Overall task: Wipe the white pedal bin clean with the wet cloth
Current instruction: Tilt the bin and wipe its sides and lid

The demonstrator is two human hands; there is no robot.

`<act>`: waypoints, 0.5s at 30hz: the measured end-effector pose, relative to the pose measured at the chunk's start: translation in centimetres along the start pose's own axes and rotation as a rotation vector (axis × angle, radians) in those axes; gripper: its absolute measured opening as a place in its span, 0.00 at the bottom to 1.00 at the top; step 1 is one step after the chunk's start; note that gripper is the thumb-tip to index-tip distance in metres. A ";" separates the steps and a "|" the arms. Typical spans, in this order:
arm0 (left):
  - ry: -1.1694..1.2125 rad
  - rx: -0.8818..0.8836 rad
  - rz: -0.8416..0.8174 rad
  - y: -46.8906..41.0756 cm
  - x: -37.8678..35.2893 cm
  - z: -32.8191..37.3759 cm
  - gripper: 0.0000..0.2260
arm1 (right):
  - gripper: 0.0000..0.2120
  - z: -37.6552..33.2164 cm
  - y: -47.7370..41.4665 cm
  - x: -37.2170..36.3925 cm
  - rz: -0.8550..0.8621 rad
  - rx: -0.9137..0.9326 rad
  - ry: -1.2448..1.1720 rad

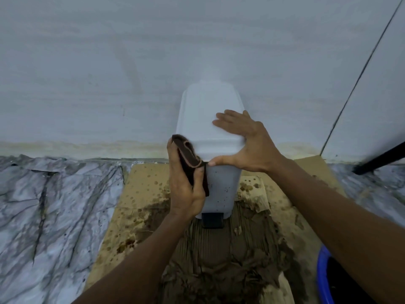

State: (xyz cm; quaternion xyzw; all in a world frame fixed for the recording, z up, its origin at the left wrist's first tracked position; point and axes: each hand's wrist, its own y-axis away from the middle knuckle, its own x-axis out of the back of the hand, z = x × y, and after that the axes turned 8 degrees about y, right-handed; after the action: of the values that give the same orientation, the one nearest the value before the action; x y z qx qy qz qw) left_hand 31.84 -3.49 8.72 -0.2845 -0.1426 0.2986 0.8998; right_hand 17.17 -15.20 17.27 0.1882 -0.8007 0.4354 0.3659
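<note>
The white pedal bin (221,185) stands against the wall on wet cardboard, lid down, with its black pedal (212,220) at the front. Small dark specks dot its front face. My left hand (186,183) grips a folded dark brown cloth (189,160) and holds it against the bin's front left corner, just under the lid edge. My right hand (245,141) lies flat on the right half of the lid (203,119), fingers straight, with the thumb hooked under the lid's front rim.
Soaked, stained cardboard (219,260) covers the floor under and before the bin. Marble-patterned sheeting (54,205) spreads to the left. A blue basin rim (324,275) shows at lower right. A black bar (381,159) slants at right. The pale wall (131,62) rises behind.
</note>
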 end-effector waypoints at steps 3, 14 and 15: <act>0.024 0.023 -0.026 0.7 1.4 0.9 0.32 | 0.46 -0.3 0.9 0.2 0.000 0.012 -0.021; -0.139 0.060 -0.175 -2.5 3.8 4.5 0.21 | 0.47 -0.7 2.4 0.7 -0.064 0.017 -0.010; -0.139 0.092 -0.187 -3.3 3.7 5.1 0.18 | 0.47 -0.6 2.5 0.8 -0.071 0.018 0.001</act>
State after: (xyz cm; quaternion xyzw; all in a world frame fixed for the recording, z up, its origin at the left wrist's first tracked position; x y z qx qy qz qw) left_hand 34.05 -1.21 15.10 -0.2068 -0.2168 0.2390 0.9237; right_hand 15.33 -13.28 16.67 0.2197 -0.7893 0.4293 0.3800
